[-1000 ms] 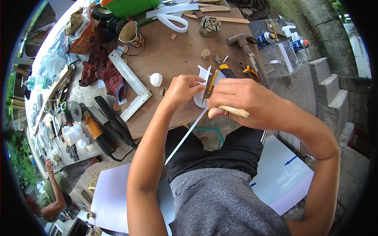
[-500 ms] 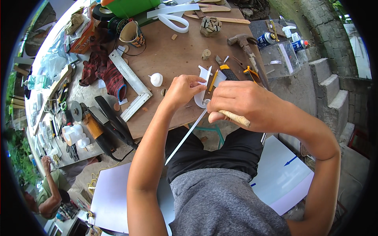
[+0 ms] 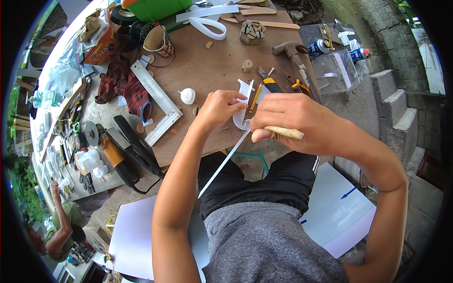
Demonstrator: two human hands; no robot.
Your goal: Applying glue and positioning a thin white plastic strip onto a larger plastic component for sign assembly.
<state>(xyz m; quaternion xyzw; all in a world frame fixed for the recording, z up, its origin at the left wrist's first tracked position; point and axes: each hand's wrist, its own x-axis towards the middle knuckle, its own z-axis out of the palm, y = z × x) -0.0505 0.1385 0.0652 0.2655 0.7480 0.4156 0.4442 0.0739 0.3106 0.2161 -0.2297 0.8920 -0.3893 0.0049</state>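
My left hand (image 3: 218,109) pinches a thin white plastic strip (image 3: 223,163) near the table's front edge. The strip's lower end slants down over my lap. My right hand (image 3: 298,119) is wrapped round a tool with a pale, tapered wooden handle (image 3: 286,132). A small metal part of it shows by the strip, but my fingers hide most of the working end. Under and beside my hands lies a curved white plastic piece (image 3: 239,118). A yellow pencil (image 3: 255,98) rests between the hands. Just beyond my right hand sits a utility knife (image 3: 273,87) with a yellow and black body.
A hammer (image 3: 295,53) lies at the right edge. Left of my hands are a small white bottle (image 3: 187,95), a metal square (image 3: 153,85), a checked red glove (image 3: 123,80) and an angle grinder (image 3: 112,150). A co-worker (image 3: 61,226) is at far left.
My right hand has shifted slightly to the right with the wooden-handled tool. My left hand and the strip look unmoved. The co-worker's raised hand has moved a little.
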